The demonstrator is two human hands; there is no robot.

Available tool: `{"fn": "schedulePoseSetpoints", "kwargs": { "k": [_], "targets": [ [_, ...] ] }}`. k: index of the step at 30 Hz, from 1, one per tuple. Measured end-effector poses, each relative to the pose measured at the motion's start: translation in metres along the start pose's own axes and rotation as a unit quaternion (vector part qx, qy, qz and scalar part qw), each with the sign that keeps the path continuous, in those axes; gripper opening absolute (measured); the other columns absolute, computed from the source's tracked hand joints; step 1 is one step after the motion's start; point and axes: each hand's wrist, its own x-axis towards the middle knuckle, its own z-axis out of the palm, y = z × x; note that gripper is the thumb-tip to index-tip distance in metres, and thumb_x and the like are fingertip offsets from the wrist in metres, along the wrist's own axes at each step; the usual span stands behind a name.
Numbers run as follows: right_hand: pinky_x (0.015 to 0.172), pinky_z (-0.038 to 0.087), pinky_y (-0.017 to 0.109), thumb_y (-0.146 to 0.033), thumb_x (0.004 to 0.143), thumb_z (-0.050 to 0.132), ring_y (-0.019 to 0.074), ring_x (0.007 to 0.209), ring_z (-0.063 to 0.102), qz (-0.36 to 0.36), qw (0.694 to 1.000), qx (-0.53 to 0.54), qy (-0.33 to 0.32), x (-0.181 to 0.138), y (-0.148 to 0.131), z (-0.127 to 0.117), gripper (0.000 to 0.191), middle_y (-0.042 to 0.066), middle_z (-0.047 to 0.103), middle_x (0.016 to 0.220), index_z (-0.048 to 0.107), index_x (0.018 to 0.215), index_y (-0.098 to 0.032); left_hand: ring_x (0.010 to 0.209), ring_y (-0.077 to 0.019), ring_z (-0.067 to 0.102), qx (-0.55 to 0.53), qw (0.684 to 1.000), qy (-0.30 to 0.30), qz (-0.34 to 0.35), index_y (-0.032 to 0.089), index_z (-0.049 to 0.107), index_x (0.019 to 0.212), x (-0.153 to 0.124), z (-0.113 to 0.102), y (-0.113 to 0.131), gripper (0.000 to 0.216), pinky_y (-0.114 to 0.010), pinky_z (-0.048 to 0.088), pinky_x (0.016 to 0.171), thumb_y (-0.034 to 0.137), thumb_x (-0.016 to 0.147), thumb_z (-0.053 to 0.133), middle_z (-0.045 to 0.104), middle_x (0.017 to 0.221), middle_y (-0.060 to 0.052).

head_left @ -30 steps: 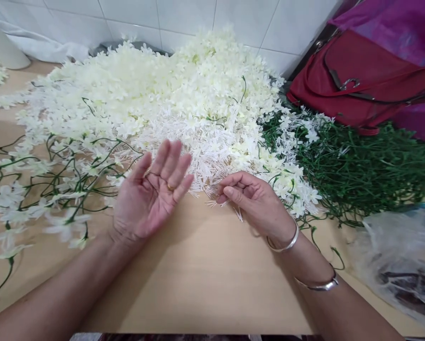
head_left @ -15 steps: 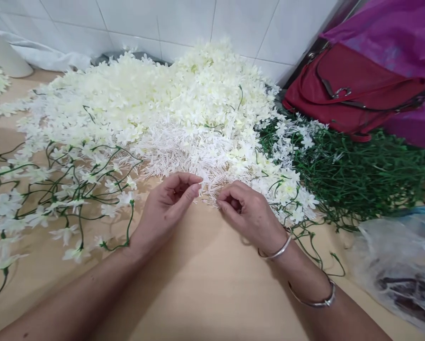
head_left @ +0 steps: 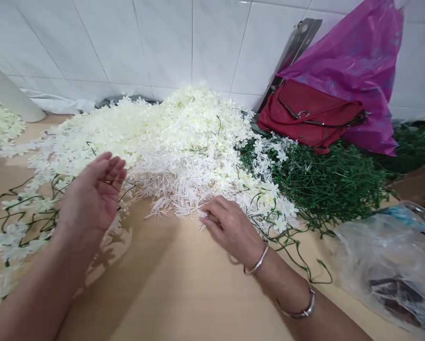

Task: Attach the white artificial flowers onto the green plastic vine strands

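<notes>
My left hand (head_left: 93, 196) is raised above the left part of the table, its fingers loosely curled and apart, palm turned inward, with nothing visible in it. A ring shows on one finger. Below and beside it lie white artificial flowers on green stems (head_left: 31, 222). At the front edge of a heap of thin white sticks (head_left: 177, 184), my right hand (head_left: 226, 227) has thumb and fingers pinched together. White stick ends show at its fingertips, but what is between them is too small to make out. Behind spreads a big pile of cream-white petal blossoms (head_left: 127, 128).
Green plastic stems (head_left: 333, 184) are heaped at the right, with a red handbag (head_left: 308, 113) and a purple plastic bag (head_left: 368, 71) behind them. A clear plastic bag (head_left: 361, 251) lies at the right front. White tiled wall (head_left: 170, 42) closes the back.
My left hand has moved left, away from the right hand, and its fingers have loosened from a pinch. The right hand stays pinched by the white sticks. The view has tilted up and shifted right.
</notes>
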Motion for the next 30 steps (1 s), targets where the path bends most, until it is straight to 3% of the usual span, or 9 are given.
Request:
{"fn": "schedulePoseSetpoints", "kwargs": {
  "k": [4,7,12,14,16,18,21,25,30],
  "targets": [
    [0.085,0.050,0.039,-0.014,0.099,0.066,0.0243,0.096,0.066,-0.006,0.999,-0.041,-0.008,0.000,-0.003,0.000,0.010,0.009,0.070,0.106,0.067,0.108,-0.019,0.085,-0.0069,0.072,-0.021,0.999,0.048,-0.008,0.017,0.072,0.092,0.013,-0.004,0.020,0.006,-0.018,0.058,0.080,0.012,0.091,0.069,0.076,0.079,0.003],
    [0.082,0.049,0.038,-0.013,0.098,0.066,0.0243,0.092,0.064,-0.011,0.996,-0.085,0.004,0.000,-0.008,0.002,0.006,0.008,0.070,0.102,0.067,0.101,-0.019,0.075,-0.0074,0.068,0.003,1.000,0.020,0.001,0.017,0.073,0.091,0.000,-0.001,0.014,0.011,-0.018,0.056,0.072,0.009,0.083,0.072,0.073,0.078,0.003],
    [0.081,0.047,0.038,-0.011,0.099,0.062,0.0236,0.087,0.063,-0.029,0.993,-0.107,0.035,0.001,-0.013,0.006,0.011,0.007,0.071,0.096,0.065,0.092,-0.019,0.084,-0.0131,0.071,0.105,0.984,-0.142,-0.019,0.015,0.076,0.100,-0.037,0.017,-0.011,0.027,-0.022,0.057,0.075,0.025,0.076,0.085,0.076,0.097,-0.005],
    [0.081,0.046,0.037,-0.011,0.100,0.062,0.0228,0.086,0.063,-0.040,0.994,-0.093,0.051,0.001,-0.013,0.006,0.013,0.006,0.072,0.094,0.065,0.091,-0.020,0.093,-0.0165,0.073,0.195,0.954,-0.226,0.000,0.016,0.074,0.108,-0.045,0.028,-0.023,0.031,-0.026,0.058,0.080,0.034,0.084,0.080,0.076,0.108,-0.007],
    [0.083,0.047,0.037,-0.011,0.101,0.061,0.0218,0.087,0.065,-0.053,0.993,-0.071,0.077,0.002,-0.012,0.005,0.014,0.005,0.073,0.094,0.064,0.091,-0.020,0.094,-0.0193,0.074,0.333,0.902,-0.258,0.096,0.016,0.070,0.117,-0.044,0.040,-0.035,0.032,-0.030,0.060,0.077,0.038,0.094,0.067,0.075,0.112,-0.010],
    [0.086,0.048,0.037,-0.009,0.101,0.059,0.0211,0.089,0.067,-0.068,0.990,-0.051,0.111,0.002,-0.010,0.004,0.015,0.004,0.075,0.095,0.064,0.092,-0.021,0.090,-0.0217,0.073,0.376,0.881,-0.245,0.147,0.015,0.068,0.121,-0.035,0.054,-0.044,0.032,-0.031,0.059,0.071,0.035,0.095,0.064,0.075,0.109,-0.012],
    [0.091,0.050,0.038,-0.004,0.101,0.056,0.0210,0.093,0.070,-0.089,0.982,-0.033,0.166,0.003,-0.008,0.001,0.019,0.005,0.077,0.099,0.064,0.099,-0.021,0.103,-0.0241,0.068,0.423,0.845,-0.212,0.248,0.016,0.064,0.124,-0.016,0.075,-0.051,0.029,-0.035,0.058,0.078,0.023,0.097,0.059,0.065,0.128,-0.016],
    [0.091,0.053,0.039,-0.005,0.102,0.054,0.0218,0.094,0.071,-0.091,0.975,-0.029,0.203,0.005,-0.004,-0.002,0.020,0.006,0.077,0.099,0.066,0.103,-0.022,0.112,-0.0295,0.062,0.493,0.763,-0.218,0.357,0.018,0.069,0.117,0.003,0.095,-0.054,0.023,-0.046,0.053,0.098,0.012,0.096,0.059,0.063,0.124,-0.014],
    [0.090,0.056,0.039,-0.003,0.100,0.055,0.0229,0.097,0.071,-0.083,0.973,-0.017,0.215,0.005,0.003,-0.002,0.023,0.007,0.076,0.102,0.068,0.101,-0.022,0.114,-0.0345,0.058,0.574,0.660,-0.245,0.418,0.020,0.075,0.096,0.015,0.103,-0.061,0.015,-0.045,0.053,0.092,0.009,0.093,0.065,0.066,0.116,-0.014]
  ]
}}
